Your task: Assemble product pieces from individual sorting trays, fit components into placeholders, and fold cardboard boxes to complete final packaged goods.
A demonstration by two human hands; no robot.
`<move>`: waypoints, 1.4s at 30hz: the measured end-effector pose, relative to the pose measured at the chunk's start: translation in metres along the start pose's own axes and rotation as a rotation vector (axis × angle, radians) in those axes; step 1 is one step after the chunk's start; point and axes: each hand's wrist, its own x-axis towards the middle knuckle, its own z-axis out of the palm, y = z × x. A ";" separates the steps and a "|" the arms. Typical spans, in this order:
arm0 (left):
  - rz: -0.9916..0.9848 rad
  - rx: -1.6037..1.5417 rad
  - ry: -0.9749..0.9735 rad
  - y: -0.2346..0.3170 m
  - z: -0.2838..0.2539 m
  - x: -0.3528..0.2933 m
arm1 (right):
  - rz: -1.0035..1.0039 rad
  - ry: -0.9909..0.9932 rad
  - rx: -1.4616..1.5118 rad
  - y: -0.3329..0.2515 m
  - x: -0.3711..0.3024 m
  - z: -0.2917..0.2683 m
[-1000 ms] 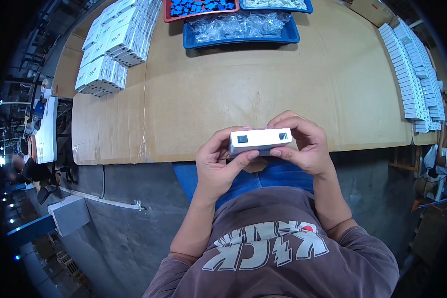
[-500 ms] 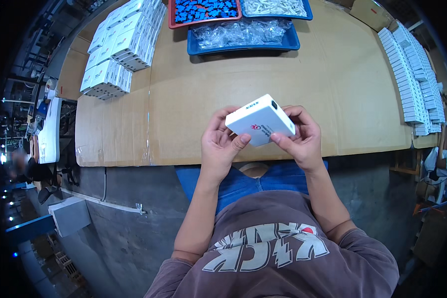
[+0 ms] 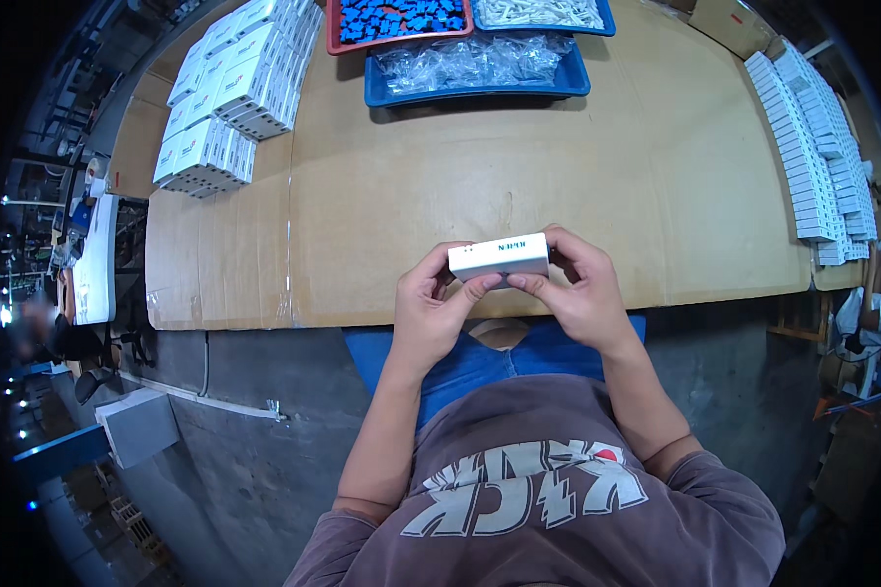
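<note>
A small flat white box (image 3: 499,256) is held between my two hands, just above the near edge of the cardboard-covered table (image 3: 558,176). One narrow side with dark print faces up. My left hand (image 3: 431,298) grips its left end, the thumb on the near face and the fingers behind. On the right end, my right hand (image 3: 585,289) holds it the same way, the thumb tips close together at the lower edge. The broad far face and most of the fingertips behind the box are hidden.
At the far middle stand a blue tray (image 3: 477,96) of clear plastic bags, a red tray (image 3: 401,46) of blue pieces and another blue tray (image 3: 612,20) of white pieces. White boxes (image 3: 240,93) are stacked at left, more stacked boxes (image 3: 803,147) at right.
Both hands have tilted and levelled the box. Its broad printed face, visible before, is now turned away, and the narrow side shows. The right hand has shifted slightly lower and left.
</note>
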 end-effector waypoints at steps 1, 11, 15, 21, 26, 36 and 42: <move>0.002 0.001 -0.003 0.002 -0.004 0.005 | -0.002 0.003 -0.001 0.001 0.004 -0.001; 0.263 0.400 0.012 0.019 -0.003 0.005 | -0.045 -0.170 -0.104 0.010 0.011 -0.012; 0.249 0.237 0.051 -0.001 -0.007 0.001 | 0.063 -0.102 0.287 0.006 0.007 -0.008; 0.216 0.176 -0.090 -0.001 -0.009 0.003 | -0.200 -0.185 0.048 0.004 0.017 -0.019; 0.107 0.151 -0.103 -0.005 -0.009 0.000 | -0.148 -0.204 -0.020 0.000 0.018 -0.023; -0.147 -0.456 0.194 -0.007 0.011 0.022 | 0.263 0.105 0.519 0.029 0.034 -0.012; -0.132 -0.190 0.130 -0.014 0.019 0.023 | 0.532 -0.033 1.411 0.047 0.027 0.001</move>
